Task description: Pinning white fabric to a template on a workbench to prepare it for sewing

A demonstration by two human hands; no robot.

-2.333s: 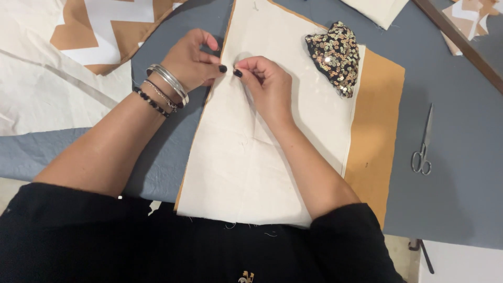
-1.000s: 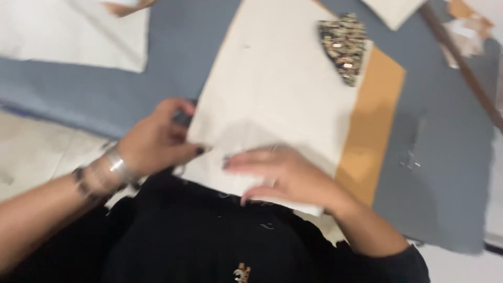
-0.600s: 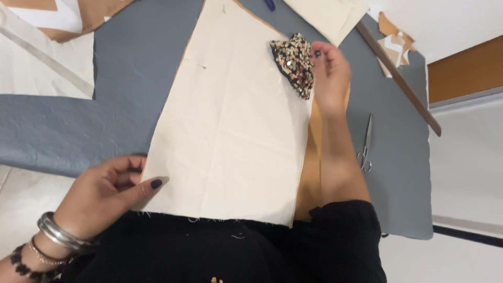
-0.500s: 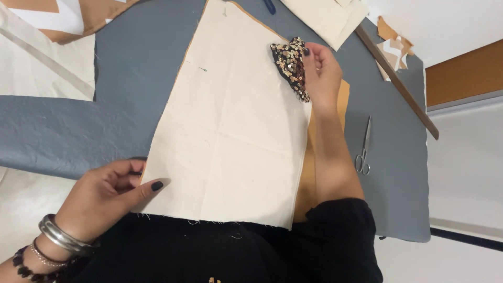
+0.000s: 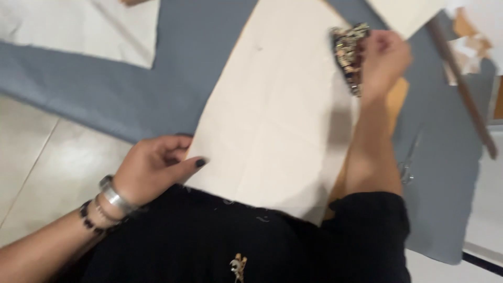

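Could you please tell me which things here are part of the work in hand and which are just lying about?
In hand: cream fabric panel under the left hand; sequinned piece in the right hand.
Lying about: scissors, wooden stick, white cloth.

Open cream cloth (image 5: 277,120) between hands; wooden stick (image 5: 461,89), scissors (image 5: 407,165) rightward.

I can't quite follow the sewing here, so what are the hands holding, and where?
The right hand grips the dark beaded fabric piece by its right edge. The left hand only rests at the cream cloth sheet's lower-left corner.
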